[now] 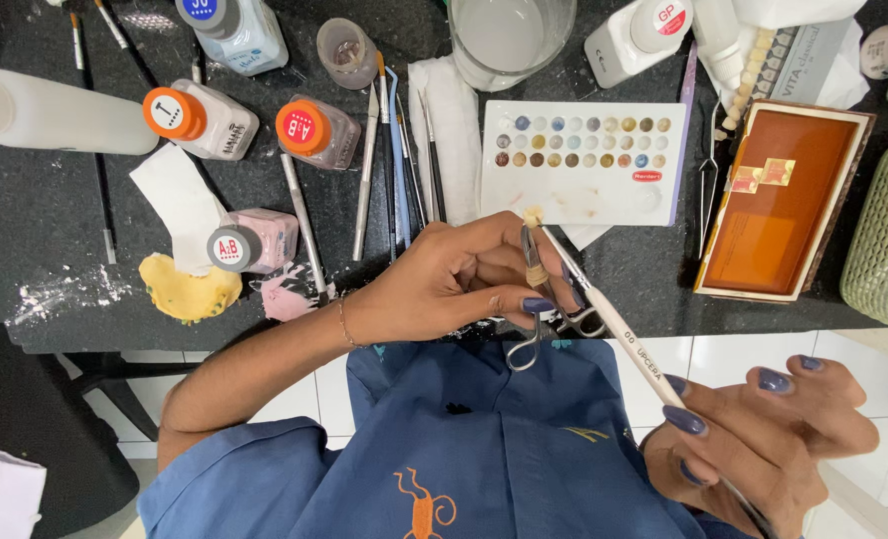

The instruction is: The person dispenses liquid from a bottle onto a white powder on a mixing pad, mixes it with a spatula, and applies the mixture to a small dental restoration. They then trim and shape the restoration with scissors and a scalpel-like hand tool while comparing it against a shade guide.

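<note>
I am closing my left hand (464,279) around a metal clamp tool with scissor-like loop handles (539,299), thumb and fingers pressed together on it, and at its upper tip it is gripping a small cream tooth-shaped piece (534,217). My right hand (763,439) is pinching a thin white brush (613,324) between thumb and curled fingers, and I am angling it up and to the left so its tip is touching, or just about touching, that small piece. Both hands are hovering over my blue top, at the near edge of the black worktop (44,220). Just beyond the piece, the white palette with rows of small coloured wells (584,190) is lying flat, with an orange tray (778,205) to its right. To the left, a row of slim metal instruments (399,150) is resting beside a folded white cloth (454,120), and further left the orange-capped bottles (309,130) and a grey-capped pink one (249,245) are lying on their sides. As I see it, the piece could slip from the clamp if my left grip eases, dropping into my lap or onto the floor; pressing the brush too hard could also nudge it loose or smear it.
</note>
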A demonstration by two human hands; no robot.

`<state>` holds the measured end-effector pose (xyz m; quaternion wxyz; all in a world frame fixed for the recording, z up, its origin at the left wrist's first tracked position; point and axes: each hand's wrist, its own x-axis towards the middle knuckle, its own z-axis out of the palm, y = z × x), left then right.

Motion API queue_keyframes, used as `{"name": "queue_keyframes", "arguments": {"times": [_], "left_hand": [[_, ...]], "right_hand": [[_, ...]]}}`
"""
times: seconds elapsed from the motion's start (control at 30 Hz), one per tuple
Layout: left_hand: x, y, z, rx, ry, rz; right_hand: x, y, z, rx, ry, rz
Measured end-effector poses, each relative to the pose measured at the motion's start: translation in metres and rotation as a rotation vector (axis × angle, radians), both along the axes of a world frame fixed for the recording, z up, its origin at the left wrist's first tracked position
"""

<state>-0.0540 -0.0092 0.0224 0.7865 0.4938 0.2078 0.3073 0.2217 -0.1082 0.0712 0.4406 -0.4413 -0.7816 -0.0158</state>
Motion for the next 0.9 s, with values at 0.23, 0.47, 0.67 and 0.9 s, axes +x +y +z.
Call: {"name": "queue_keyframes", "arguments": {"times": [0.23,0.47,0.67,0.9], "left_hand": [[0.001,0.0,0.001,-0.037,-0.024,-0.003],[0.0,0.001,0.002,-0.03,-0.045,-0.02],[0.0,0.002,0.003,-0.043,-0.071,-0.023],[0.001,0.001,0.002,-0.054,-0.065,-0.017]], "right_hand": [[0.001,0.001,-0.01,0.072,0.008,0.011],[-0.008,0.001,-0.004,0.075,0.038,-0.057],[-0.008,0.005,-0.006,0.102,0.097,-0.058],[-0.007,0.0,-0.002,0.04,0.026,-0.08]]}}
